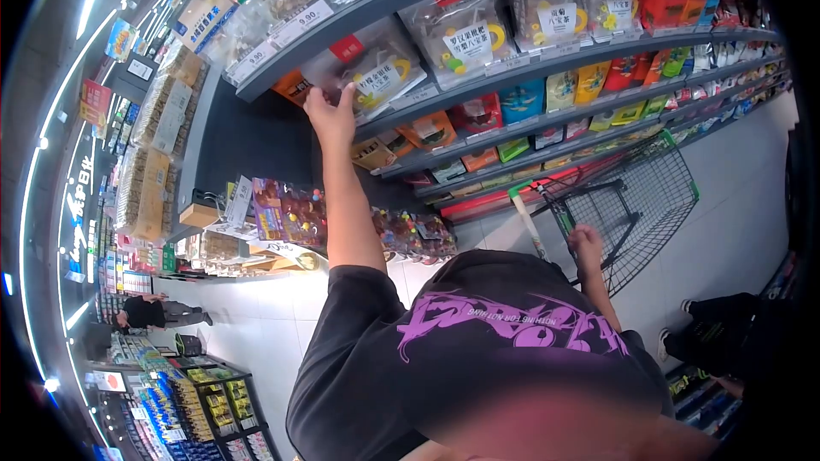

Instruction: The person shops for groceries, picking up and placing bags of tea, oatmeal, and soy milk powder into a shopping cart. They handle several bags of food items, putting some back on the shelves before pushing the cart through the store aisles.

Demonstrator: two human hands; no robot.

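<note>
My left hand reaches up to the shelf and grips the lower left corner of a clear bag of herbal tea with a white label and a red tag. Thumb and fingers are bent around the corner, and the bag rests tilted on the shelf. Beside it stands another clear tea bag. My right hand is curled closed by the rear of a wire shopping cart, a little to the right of its pale handle. Whatever may be inside that fist is hidden.
Shelves of colourful packets run along the front and right. Snack packs hang from the shelf end on the left. One person stands close at right; another person is farther off at left. A display rack stands lower left.
</note>
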